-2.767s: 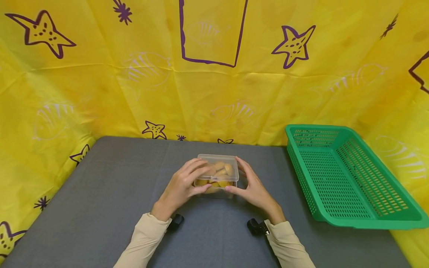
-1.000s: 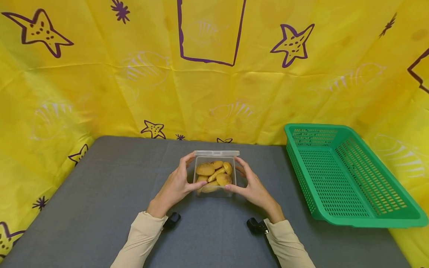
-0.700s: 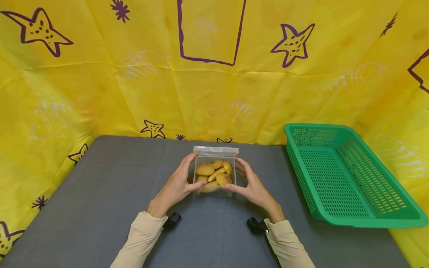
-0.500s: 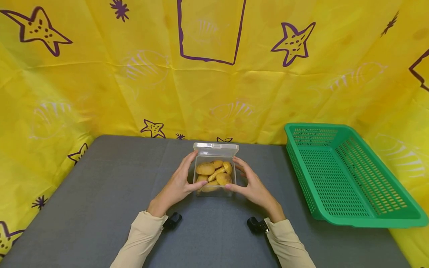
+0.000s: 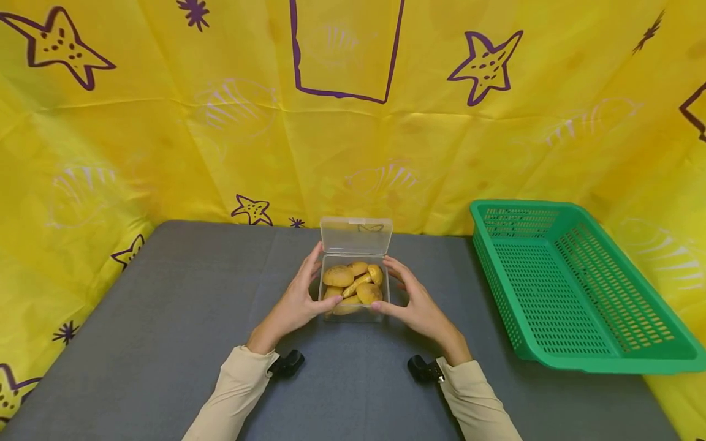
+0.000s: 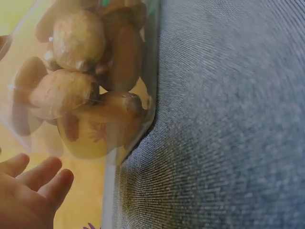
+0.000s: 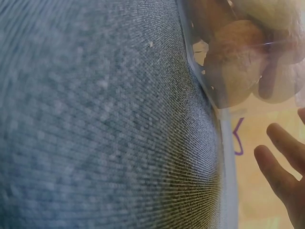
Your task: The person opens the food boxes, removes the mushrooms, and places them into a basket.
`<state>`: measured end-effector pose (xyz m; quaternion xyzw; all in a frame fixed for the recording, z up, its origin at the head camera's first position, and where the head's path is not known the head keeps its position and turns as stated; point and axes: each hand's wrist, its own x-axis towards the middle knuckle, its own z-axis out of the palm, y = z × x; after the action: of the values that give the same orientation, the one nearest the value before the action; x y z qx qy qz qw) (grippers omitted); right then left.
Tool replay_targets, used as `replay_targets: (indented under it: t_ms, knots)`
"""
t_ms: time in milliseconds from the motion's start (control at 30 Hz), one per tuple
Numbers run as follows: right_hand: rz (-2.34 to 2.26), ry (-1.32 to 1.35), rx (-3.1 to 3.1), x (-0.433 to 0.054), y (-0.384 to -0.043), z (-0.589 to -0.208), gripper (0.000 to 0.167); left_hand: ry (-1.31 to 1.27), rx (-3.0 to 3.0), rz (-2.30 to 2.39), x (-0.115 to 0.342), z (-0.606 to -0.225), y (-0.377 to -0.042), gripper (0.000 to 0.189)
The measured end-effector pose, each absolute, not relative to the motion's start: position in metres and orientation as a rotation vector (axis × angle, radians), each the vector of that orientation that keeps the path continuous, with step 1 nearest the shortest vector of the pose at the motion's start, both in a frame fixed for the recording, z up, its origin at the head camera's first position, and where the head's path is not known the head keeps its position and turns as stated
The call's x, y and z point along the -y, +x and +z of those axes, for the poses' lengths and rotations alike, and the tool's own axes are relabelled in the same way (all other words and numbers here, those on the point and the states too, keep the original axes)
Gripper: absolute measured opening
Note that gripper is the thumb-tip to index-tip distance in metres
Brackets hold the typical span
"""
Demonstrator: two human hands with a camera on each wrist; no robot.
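A clear plastic box (image 5: 357, 313) with several brown mushrooms (image 5: 339, 275) inside sits on the grey cloth. Its hinged lid (image 5: 356, 236) stands raised along the back edge. From the left side my left hand (image 5: 298, 300) holds the box, thumb at the front rim and index finger near the back left corner. My right hand (image 5: 417, 306) mirrors it on the right, thumb at the front rim and fingers along the back right. In the left wrist view, mushrooms (image 6: 78, 40) show through the wall, with lower fingers (image 6: 57, 186) spread apart from it. The right wrist view shows similar fingers (image 7: 274, 164).
On the right stands a green perforated basket (image 5: 526, 294) with nothing in it. A grey cloth (image 5: 220, 263) covers the table. Behind hangs a yellow curtain (image 5: 342, 141) with starfish and fish drawings. Small black wrist cameras (image 5: 287, 363) sit below both hands.
The lid has swung up and back from over the mushrooms to stand raised behind the box. My left hand has drawn back from the lid to the box's left side. My right hand has barely moved.
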<state>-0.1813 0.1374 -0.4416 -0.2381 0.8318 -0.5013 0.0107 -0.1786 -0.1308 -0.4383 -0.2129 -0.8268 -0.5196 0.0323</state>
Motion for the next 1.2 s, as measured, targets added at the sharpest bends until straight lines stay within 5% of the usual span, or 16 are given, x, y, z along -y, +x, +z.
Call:
replay_targets:
  t_ms: [767, 1200]
  knots:
    - [-1.503, -0.777, -2.641, -0.139, -0.178, -0.432, 0.085, -0.674, 2.671, -1.526, 0.139, -0.438, -0.177, 0.115]
    - [-1.614, -0.917, -2.74, -0.129, -0.171, -0.421, 0.068, -0.757, 2.63, -1.686, 0.147, -0.44, -0.18, 0.11]
